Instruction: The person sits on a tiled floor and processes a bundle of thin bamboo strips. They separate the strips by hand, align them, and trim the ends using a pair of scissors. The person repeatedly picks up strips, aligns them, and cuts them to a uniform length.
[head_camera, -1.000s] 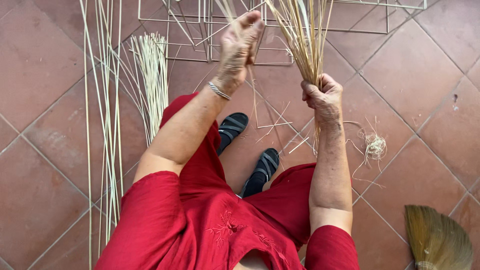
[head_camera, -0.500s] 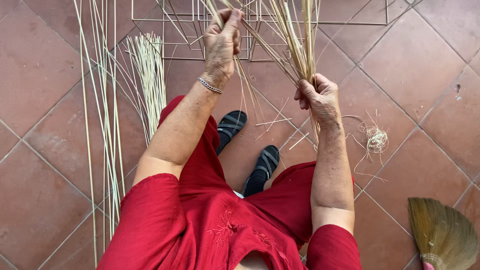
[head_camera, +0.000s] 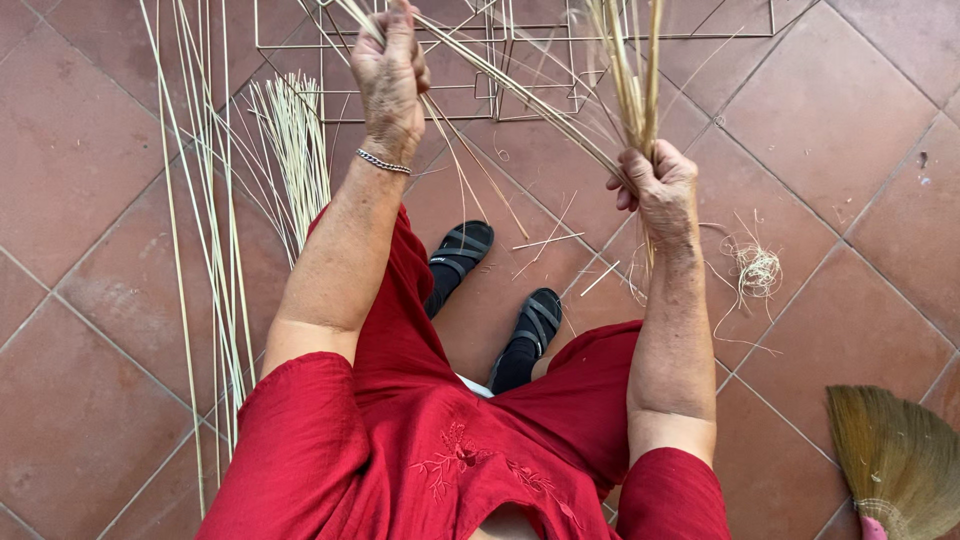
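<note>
Head camera looked straight down on a seated person in a red dress (head_camera: 440, 460), whose two black sandals (head_camera: 500, 290) rested on the terracotta tiled floor (head_camera: 80, 330). At the lower right corner lay a straw broom head (head_camera: 895, 455) with a pink binding. Just beyond the knees, the right hand (head_camera: 658, 190) had its grip closed tight round a bundle of straw stalks (head_camera: 632, 70), which rose upright from the fist and ran out of the top of the view. A little right of that hand, a small tangle of loose fibre (head_camera: 757, 268) lay on the tiles, with a few short cut stalks scattered between the hand and the sandals. Farther out, the left hand (head_camera: 390, 75), a thin bracelet (head_camera: 383, 161) at its wrist, was raised with the fingers closed on a few long stalks (head_camera: 520, 90) that slanted down to the bundle in the other fist. To the left, long pale reeds (head_camera: 205, 200) lay stretched along the floor, beside a shorter fanned sheaf (head_camera: 295, 140). Farthest off, flat on the tiles, lay a thin wire frame (head_camera: 505, 110) of rectangles.
</note>
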